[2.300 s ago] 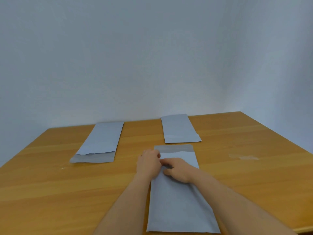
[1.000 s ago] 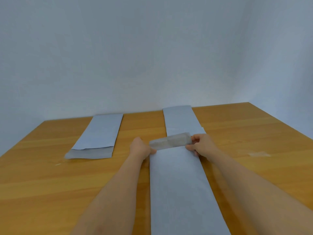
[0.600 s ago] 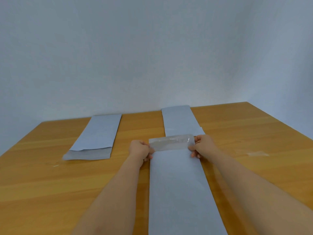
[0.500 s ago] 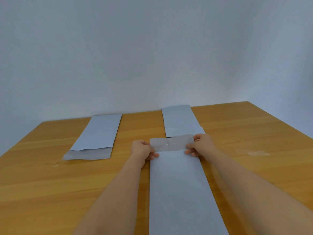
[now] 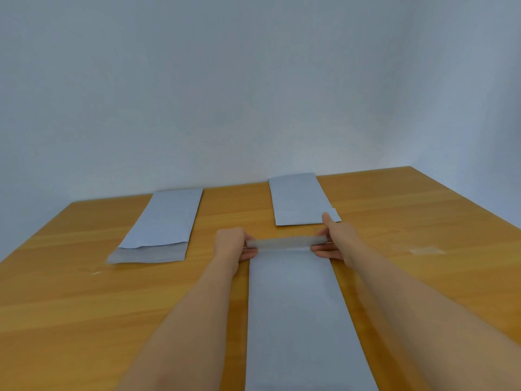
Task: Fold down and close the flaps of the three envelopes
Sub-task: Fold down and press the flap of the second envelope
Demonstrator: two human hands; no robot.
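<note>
Right now your left hand (image 5: 231,244) and right hand (image 5: 337,238) each pinch one end of the flap (image 5: 286,241) of the near envelope (image 5: 296,314), fingers closed on the paper. That flap is lifted off the body and curled over toward you, so it shows as a thin, slightly glossy band between your hands. The envelope is a long pale blue-grey paper rectangle lying flat, running from the flap down past the near edge of the view, between your two bare forearms.

Around it, the left envelope (image 5: 166,224) lies far left, well apart from your hands, with its flap end toward you and still open, showing a darker strip below the mouth. The far envelope (image 5: 298,198) lies just beyond your right hand; your thumb overlaps its near right corner in the view, and whether they touch cannot be told. Its near end looks flat.

On the table (image 5: 84,306), a clear scrap (image 5: 427,250) lies to the right of your right hand, and a tiny white fleck (image 5: 95,273) sits near the left envelope's near corner.

Bare wood lies open on both sides of the near envelope. The table is smooth, honey-coloured wood with grain running left to right; its far edge meets a plain pale wall (image 5: 253,88), and its right edge slants away at far right.
</note>
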